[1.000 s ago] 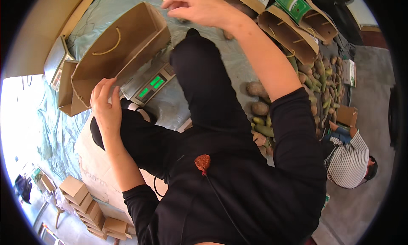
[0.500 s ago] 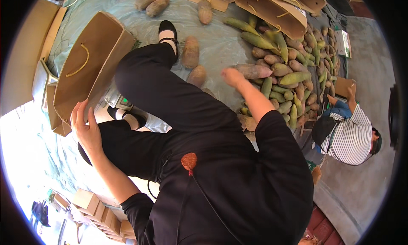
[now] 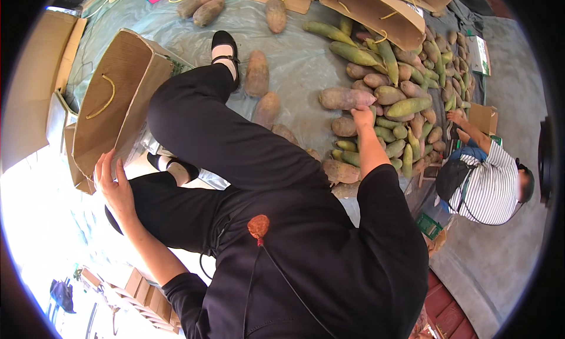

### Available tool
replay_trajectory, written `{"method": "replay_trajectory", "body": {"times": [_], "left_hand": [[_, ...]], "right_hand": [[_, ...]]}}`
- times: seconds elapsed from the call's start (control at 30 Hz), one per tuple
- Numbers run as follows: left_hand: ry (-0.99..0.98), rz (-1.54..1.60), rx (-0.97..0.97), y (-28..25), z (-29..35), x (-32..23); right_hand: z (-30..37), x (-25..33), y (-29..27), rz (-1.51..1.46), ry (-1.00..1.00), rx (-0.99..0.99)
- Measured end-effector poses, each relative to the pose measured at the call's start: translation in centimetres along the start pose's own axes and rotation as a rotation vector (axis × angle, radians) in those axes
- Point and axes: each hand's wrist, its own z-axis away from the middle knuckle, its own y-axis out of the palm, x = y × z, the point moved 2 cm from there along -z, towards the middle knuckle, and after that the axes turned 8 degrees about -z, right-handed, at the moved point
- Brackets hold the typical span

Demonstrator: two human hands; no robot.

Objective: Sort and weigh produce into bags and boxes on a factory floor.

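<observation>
Vegetable point(image 3: 341, 98) touching one of two hands point(image 3: 364, 118)

Bare sheet point(image 3: 306, 106) gives the right hand point(image 3: 364, 116) a way through toward the right leg point(image 3: 235, 127), narrowed by loose radishes point(image 3: 257, 74). That leg stands between it and the left bag point(image 3: 112, 86), whose mouth is open. The pile point(image 3: 406, 106) crowds the hand's other side; far bags point(image 3: 400, 33) block the pile's far edge.

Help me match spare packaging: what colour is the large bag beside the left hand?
Brown; the large bag shows best in the head view.
</observation>
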Motion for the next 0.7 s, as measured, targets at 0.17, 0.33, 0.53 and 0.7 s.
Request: {"method": "replay_trajectory", "body": {"times": [0.17,0.33,0.53,0.7], "left_hand": [[-0.001,-0.065,-0.003,-0.1,0.4,0.9],[0.024,-0.004,0.022,1.6,-0.4,0.4],[0.058,-0.019,0.050,2.5,-1.1,-0.5],[0.007,-0.146,0.039,0.0,0.2,1.2]], "right_hand": [[-1.0,3.3,-2.2,-0.379,0.435,-0.211],[-6.9,-1.5,-4.4,-0.425,0.407,-0.324],[-8.0,0.2,-0.8,-0.455,0.014,-0.365],[-1.7,12.2,5.6,-0.724,-0.113,0.114]]}}
